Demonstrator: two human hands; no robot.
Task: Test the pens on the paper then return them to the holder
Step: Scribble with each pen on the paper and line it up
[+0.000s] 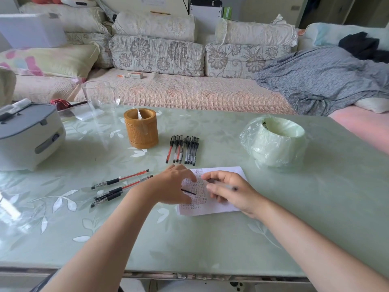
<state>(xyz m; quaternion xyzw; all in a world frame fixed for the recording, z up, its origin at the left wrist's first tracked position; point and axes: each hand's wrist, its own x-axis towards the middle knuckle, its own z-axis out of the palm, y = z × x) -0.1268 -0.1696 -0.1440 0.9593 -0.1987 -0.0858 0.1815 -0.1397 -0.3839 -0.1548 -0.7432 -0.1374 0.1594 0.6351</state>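
Observation:
A white paper (224, 171) with rows of small test marks lies on the green table, and both my hands are over it. My right hand (230, 193) pinches a motion-blurred pen (226, 186) just above the sheet. My left hand (172, 186) hovers over the paper's left edge, and a thin black piece (188, 192), seemingly a pen cap's clip, shows between its thumb and fingers. Several capped pens (183, 149) lie in a row beyond the paper. Three more pens (121, 180) lie to the left. The brown round holder (141, 131) stands upright behind them.
A white-and-grey appliance (27, 135) sits at the table's left. A clear glass jug (99, 100) stands behind the holder. A small bin lined with a green plastic bag (273, 141) is to the right. A sofa runs behind the table.

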